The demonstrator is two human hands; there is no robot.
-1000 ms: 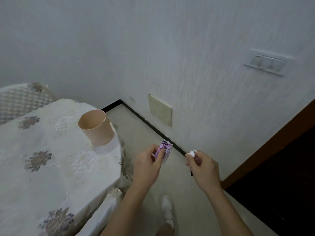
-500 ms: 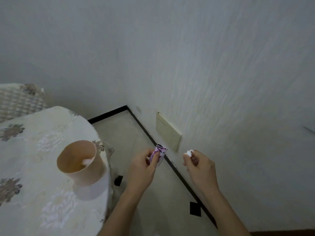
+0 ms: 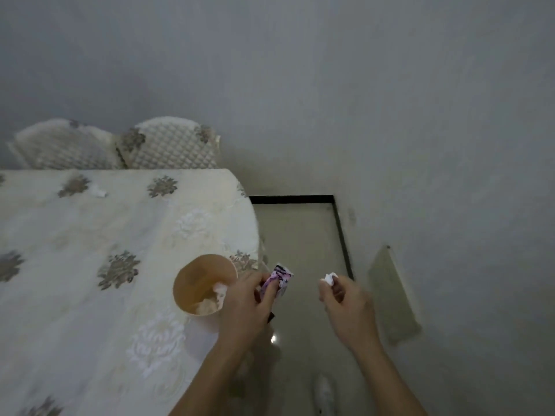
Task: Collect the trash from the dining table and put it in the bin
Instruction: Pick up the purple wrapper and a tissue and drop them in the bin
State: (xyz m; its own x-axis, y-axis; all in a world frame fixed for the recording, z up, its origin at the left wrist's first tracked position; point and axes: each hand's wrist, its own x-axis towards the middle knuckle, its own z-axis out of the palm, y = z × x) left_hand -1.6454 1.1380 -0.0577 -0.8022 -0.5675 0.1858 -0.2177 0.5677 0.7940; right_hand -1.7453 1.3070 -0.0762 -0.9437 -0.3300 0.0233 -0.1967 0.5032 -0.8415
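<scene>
My left hand (image 3: 250,298) pinches a purple and white wrapper (image 3: 280,279) just past the table's right edge, beside a small peach-coloured bin (image 3: 198,285). The bin stands near that edge of the dining table (image 3: 90,265) and holds crumpled white paper (image 3: 220,291). My right hand (image 3: 345,298) hovers over the floor, its fingers closed on a small white paper scrap (image 3: 329,278). Another white scrap (image 3: 98,192) lies on the table at the far left.
Two quilted chair backs (image 3: 171,145) stand behind the table, against the wall. A beige panel (image 3: 390,295) is set low on the right wall. Bare floor (image 3: 300,235) lies between the table and the wall, and a white shoe (image 3: 324,394) shows below.
The view has swung left toward the table, bringing more tabletop and the chairs into sight. Both hands keep their scraps, and the left hand is now close to the bin.
</scene>
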